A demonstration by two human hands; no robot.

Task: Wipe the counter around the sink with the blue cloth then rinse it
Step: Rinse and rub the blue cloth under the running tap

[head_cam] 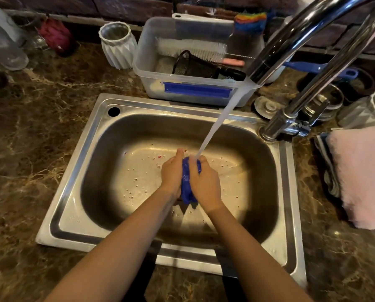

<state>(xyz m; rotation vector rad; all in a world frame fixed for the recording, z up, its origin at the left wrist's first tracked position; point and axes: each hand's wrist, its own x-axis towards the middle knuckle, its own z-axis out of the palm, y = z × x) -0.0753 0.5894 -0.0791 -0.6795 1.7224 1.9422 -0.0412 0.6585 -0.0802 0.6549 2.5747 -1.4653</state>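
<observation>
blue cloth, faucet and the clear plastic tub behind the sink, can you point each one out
blue cloth (pixel 185 182): head view, on the bunched fabric showing between the two hands.
faucet (pixel 291 42): head view, on the curved chrome neck above the stream.
clear plastic tub (pixel 147 42): head view, on its bare left wall.

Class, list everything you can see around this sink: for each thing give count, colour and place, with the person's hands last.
sink: one, steel, set in brown marble counter
tap: one, chrome, right, running
blue cloth: one, bunched under the stream
plastic tub: one, clear, behind sink, holding brushes
ribbed vase: one, white, left of tub
towel: one, pink, right counter
left hand: gripping cloth
right hand: gripping cloth
</observation>
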